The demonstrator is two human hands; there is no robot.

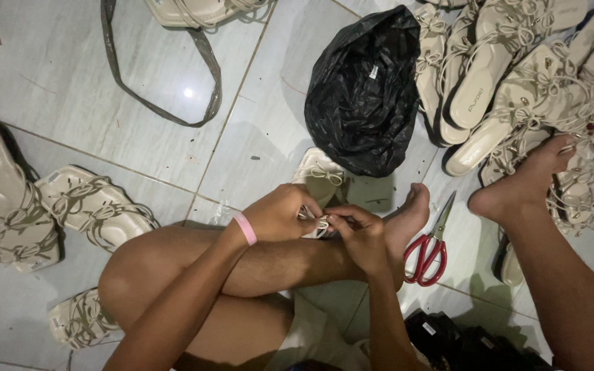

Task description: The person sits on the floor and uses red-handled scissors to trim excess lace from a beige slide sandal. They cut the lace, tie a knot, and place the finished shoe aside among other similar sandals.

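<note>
On the tiled floor [56, 75] at far left lie two cream strappy sandals [49, 213], well apart from the work. Moving right, the left hand [280, 214], with a pink band at its wrist, and the right hand [359, 237] meet over the person's bent leg. Both are closed in a pinch on a small cream bow strap [322, 222], fingertips touching across it. The strap belongs to the cream sandal [321, 175] that lies just beyond the hands, its long axis running away from the person toward the black plastic bag [366, 89]. Both hands are equally near it. How the bow is knotted is likely too small to tell. Red-handled scissors [431, 247] lie just beside the right foot, and a heap of like sandals [517, 75] fills the upper right.
</note>
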